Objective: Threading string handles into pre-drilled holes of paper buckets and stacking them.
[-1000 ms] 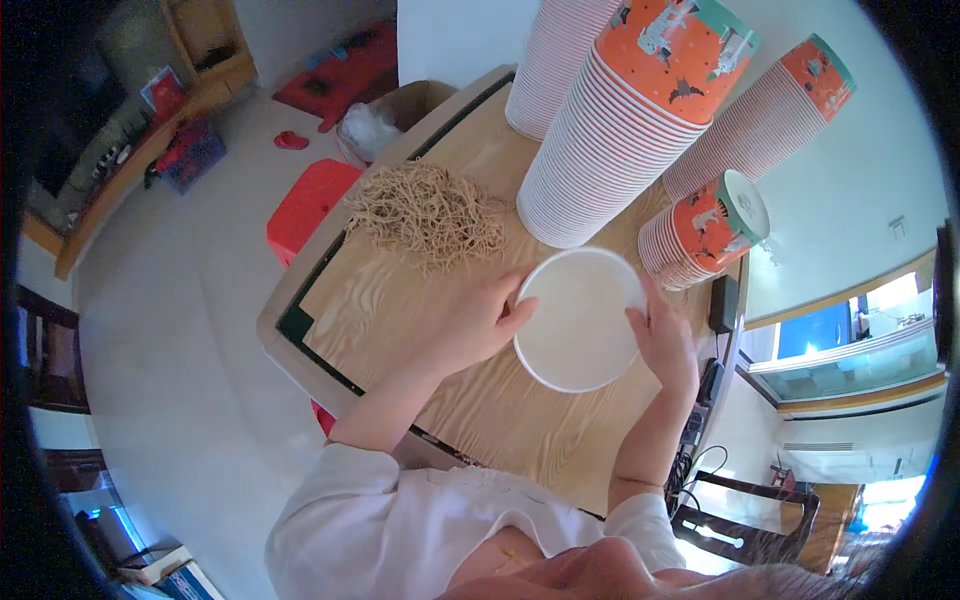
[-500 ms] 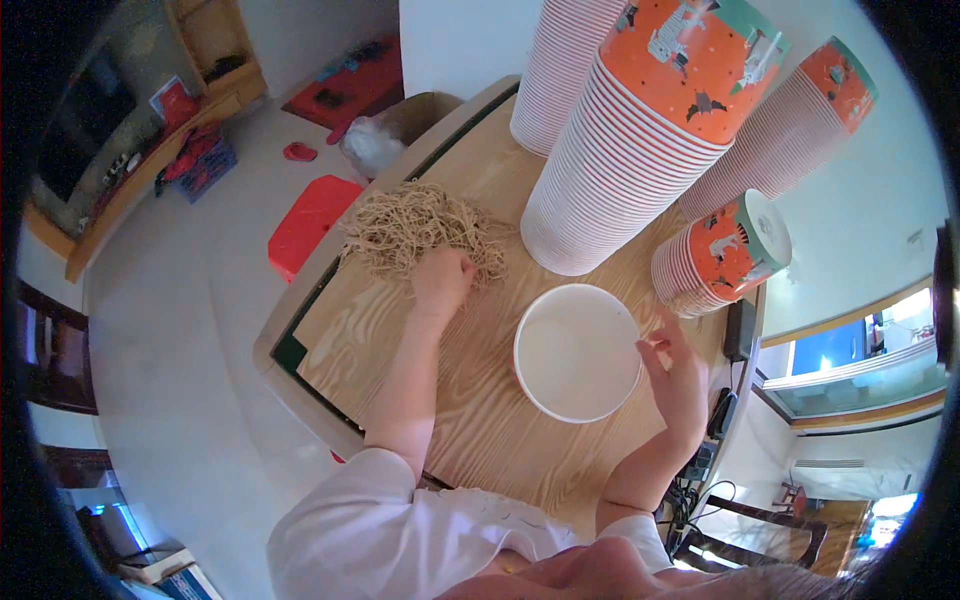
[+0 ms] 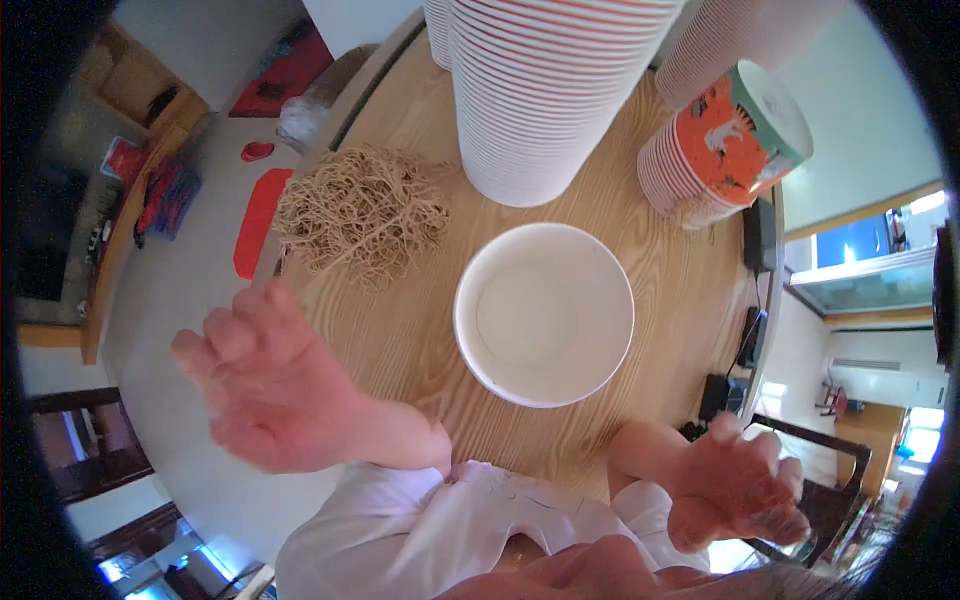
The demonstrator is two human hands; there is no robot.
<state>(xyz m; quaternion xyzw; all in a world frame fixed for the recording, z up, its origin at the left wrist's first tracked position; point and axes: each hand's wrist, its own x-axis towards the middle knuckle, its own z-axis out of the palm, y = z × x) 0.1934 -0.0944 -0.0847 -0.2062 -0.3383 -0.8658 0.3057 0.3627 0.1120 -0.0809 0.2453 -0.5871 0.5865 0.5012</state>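
Observation:
Both of my hands are raised off the wooden table, palms up, with nothing in them. My left hand (image 3: pixel 275 385) is at the table's left edge, its fingers apart and loosely curled. Off the right front of the table, my right hand (image 3: pixel 745 485) also has its fingers apart and bent. Between them, an open white paper tub (image 3: pixel 545 320) stands on the tabletop, with nothing visible inside. Beyond my left hand lies a tangled heap of thin tan strands (image 3: pixel 365 215); whether they are string or rubber bands I cannot tell.
A tall stack of nested paper tubs (image 3: pixel 540 110) rises behind the open one. To its right leans a shorter stack (image 3: pixel 725 145) with orange and green printing. Black power adapters (image 3: pixel 758 235) and cables line the right edge. A red stool (image 3: pixel 262 225) stands left of the table (image 3: pixel 410 340).
My left hand has left the strand heap and my right hand the tub's right side; both are now lifted nearer me, turned palm up. The view has shifted, and the tub appears larger.

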